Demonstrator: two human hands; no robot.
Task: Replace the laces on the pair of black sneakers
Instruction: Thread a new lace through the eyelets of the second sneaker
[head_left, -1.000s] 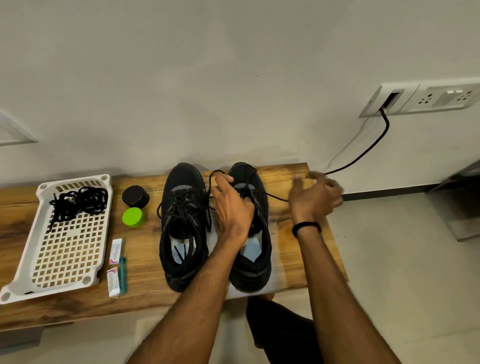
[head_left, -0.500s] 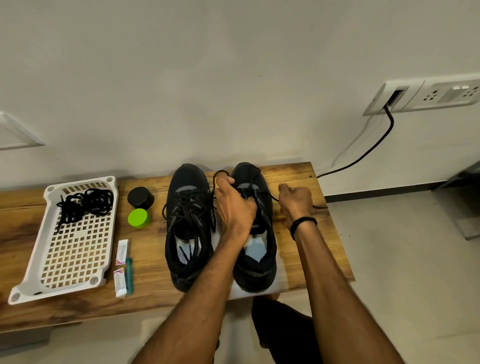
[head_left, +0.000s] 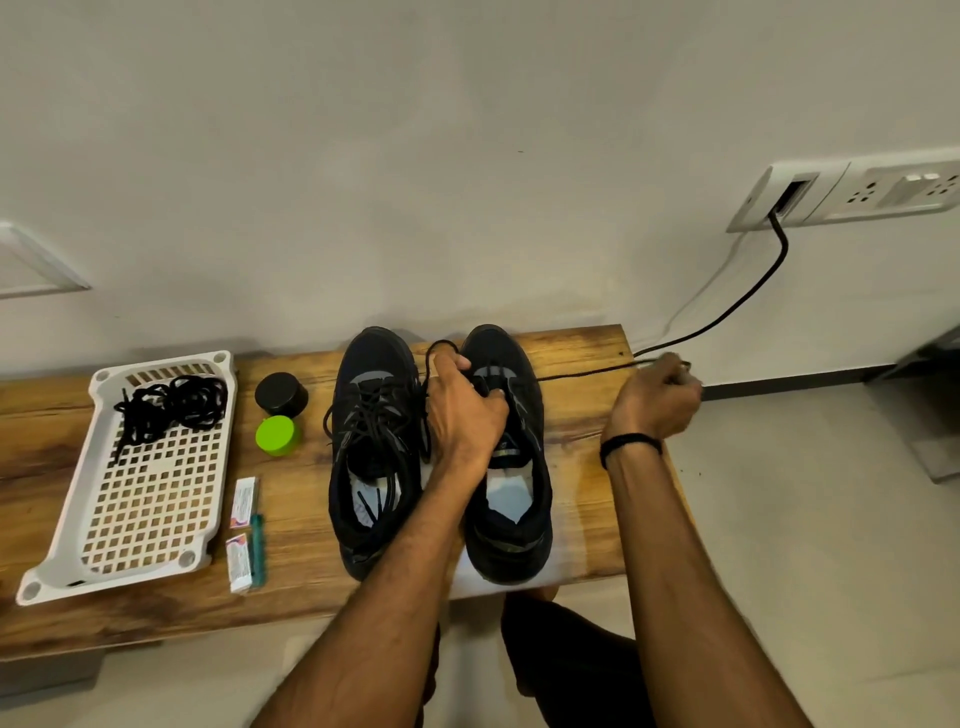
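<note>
While the left hand (head_left: 465, 410) grips the right sneaker (head_left: 511, 499) and the right hand (head_left: 657, 397) pinches its lace (head_left: 587, 371) taut past the right edge of the worktop (head_left: 582, 457), the left sneaker (head_left: 374, 457) looks fully laced, untouched.

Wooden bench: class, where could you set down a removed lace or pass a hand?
Free: bare wood between right sneaker and the right end of the bench, nearer than the taut lace the right hand pulls; also the front strip before the tray. Crowded: black jar, green jar and small boxes between tray and left sneaker; left hand grips the right sneaker.
</note>
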